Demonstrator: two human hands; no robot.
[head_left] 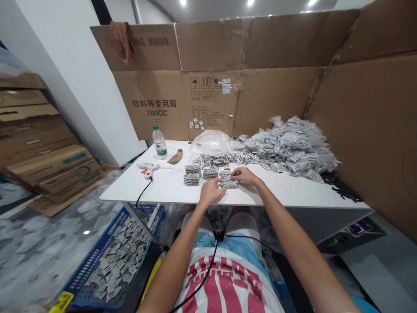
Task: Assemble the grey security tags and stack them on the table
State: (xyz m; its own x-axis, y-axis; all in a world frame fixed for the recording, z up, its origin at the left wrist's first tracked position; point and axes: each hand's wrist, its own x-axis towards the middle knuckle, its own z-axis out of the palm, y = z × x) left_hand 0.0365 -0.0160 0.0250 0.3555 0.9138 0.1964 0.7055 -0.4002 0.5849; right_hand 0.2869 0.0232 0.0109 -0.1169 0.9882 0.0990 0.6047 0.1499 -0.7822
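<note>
Surface: white rectangular tabletop (176, 194), work set near its front edge, about midway between the left and right corners.

Supply: large heap of grey-and-white flat slotted pieces, many in clear plastic film (293, 145), towards the back right corner. Judged best left there, so loose pieces do not slide into the stacking area.

Left hand (211, 191): at the front edge, fingers curled and close together, tips at the near left side of the low pile. Right hand (244, 175): at the pile's far right, thumb and forefinger drawn close together. Cannot tell whether either hand pinches a piece or only touches the pile.

White glue gun with orange trigger (150, 170): near the left edge, well apart from the hands; its nozzle is better kept clear of the pieces.

Neat stacks of grey-and-white flat pieces (192, 179): just left of the pile, layers mostly aligned; a usable reference for height and direction.

Low pile of grey-and-white flat pieces (230, 184): between the hands, near the front edge. Step in hand, as judged: squaring this pile. Suggest light, even pressure from both sides, pieces facing alike; pressing one side only could skew the layers.
</note>
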